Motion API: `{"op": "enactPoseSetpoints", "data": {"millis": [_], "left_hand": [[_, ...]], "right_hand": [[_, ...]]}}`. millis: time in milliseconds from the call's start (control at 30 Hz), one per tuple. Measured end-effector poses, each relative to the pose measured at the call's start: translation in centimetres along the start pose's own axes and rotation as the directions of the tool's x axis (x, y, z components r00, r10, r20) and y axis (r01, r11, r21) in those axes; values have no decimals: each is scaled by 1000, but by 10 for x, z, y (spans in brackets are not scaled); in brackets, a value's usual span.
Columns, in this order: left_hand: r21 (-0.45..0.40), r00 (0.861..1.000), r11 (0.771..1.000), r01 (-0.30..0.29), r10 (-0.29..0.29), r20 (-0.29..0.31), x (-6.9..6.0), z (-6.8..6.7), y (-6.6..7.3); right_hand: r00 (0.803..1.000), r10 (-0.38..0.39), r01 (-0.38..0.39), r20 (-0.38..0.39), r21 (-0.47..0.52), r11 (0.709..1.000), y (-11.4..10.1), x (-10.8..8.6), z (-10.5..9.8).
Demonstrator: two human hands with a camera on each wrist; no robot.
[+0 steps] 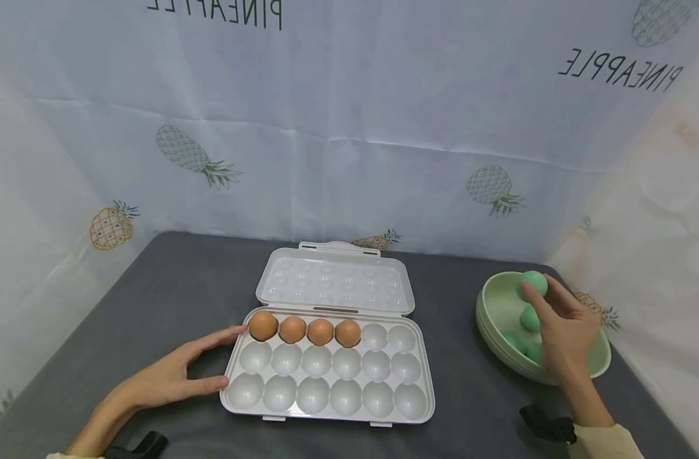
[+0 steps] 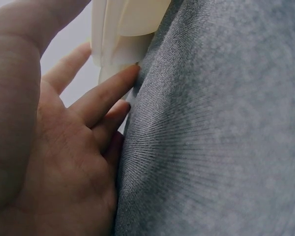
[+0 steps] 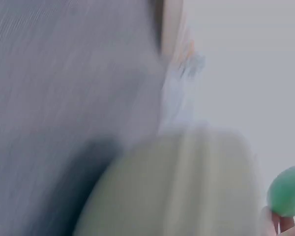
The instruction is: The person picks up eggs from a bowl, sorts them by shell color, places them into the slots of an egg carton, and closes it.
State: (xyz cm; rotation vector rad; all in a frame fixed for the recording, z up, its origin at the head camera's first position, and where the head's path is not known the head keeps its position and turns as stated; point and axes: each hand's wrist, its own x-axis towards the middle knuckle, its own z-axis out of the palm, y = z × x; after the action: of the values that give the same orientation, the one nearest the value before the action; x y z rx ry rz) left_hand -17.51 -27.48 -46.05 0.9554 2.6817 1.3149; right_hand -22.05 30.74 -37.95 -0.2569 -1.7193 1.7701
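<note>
A white egg carton (image 1: 328, 414) lies with its lid folded back. Several brown eggs (image 1: 320, 331) fill the left part of its far row. My left hand (image 1: 165, 373) is at the carton's left side, thumb and fingers spread and fairly straight, fingertips touching its edge; the left wrist view shows this hand (image 2: 71, 142) beside the carton wall. Over on the right, my right hand (image 1: 569, 328) pinches a green egg (image 1: 533, 285) above a pale green bowl (image 1: 498, 290). In the right wrist view, the held green egg (image 3: 289, 191) is partly cut off by the frame.
Several more green eggs (image 1: 531, 319) lie in the bowl, partly hidden by my right hand. The bowl appears stacked on another, near the right edge of the dark grey table (image 1: 200, 280). A pineapple-print curtain (image 1: 338, 127) hangs behind the table.
</note>
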Motion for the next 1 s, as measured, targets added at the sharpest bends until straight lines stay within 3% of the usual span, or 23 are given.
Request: {"op": "enactPoseSetpoints", "data": {"millis": [100, 267, 567, 733, 1000], "left_hand": [[0, 1000, 1000, -6, 6, 0, 1, -1, 0], [0, 1000, 1000, 3, -3, 0, 2, -1, 0], [4, 1000, 1000, 13, -13, 6, 1, -1, 0], [-2, 1000, 1000, 3, -3, 10, 2, -1, 1], [3, 1000, 1000, 11, -11, 3, 1, 0, 3]], "right_hand": [[999, -43, 41, 26, 89, 995, -12, -13, 19], [980, -161, 147, 112, 125, 981, -22, -31, 50], [948, -127, 115, 293, 61, 992, -21, -67, 100], [902, -120, 100, 415, 70, 993, -15, -90, 126], [798, -87, 81, 596, 36, 996, -14, -124, 158]]}}
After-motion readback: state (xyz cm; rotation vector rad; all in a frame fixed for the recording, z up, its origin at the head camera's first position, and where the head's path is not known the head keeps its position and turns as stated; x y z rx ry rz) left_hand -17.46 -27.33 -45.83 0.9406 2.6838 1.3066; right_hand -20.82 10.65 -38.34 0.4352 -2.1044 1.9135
